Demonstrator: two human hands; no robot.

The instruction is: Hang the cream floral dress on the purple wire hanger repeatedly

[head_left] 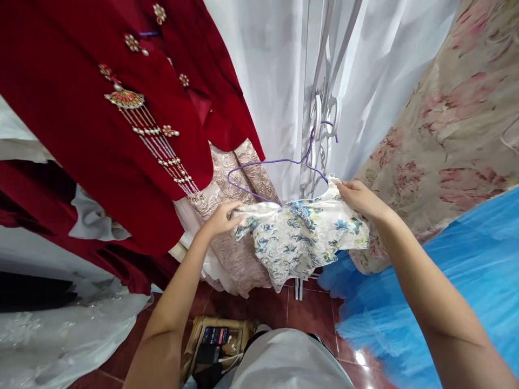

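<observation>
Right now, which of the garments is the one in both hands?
The small floral top, white with blue flowers, on the purple hanger. Left hand and right hand grip its shoulders; the red robe hangs untouched.

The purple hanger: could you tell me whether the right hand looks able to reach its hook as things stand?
Probably yes. The right hand grips the floral garment just below the purple hanger, and nothing lies between it and the hook, which hangs on the white metal grille.

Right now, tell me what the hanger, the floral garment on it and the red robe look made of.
Hanger: thin wire, apparently purple-coated; slim, bent outline. Floral garment: light woven cloth with a slight sheen, perhaps satin; it drapes limply from both hands. Red robe: looks like velvet, with a deep matte nap.
</observation>
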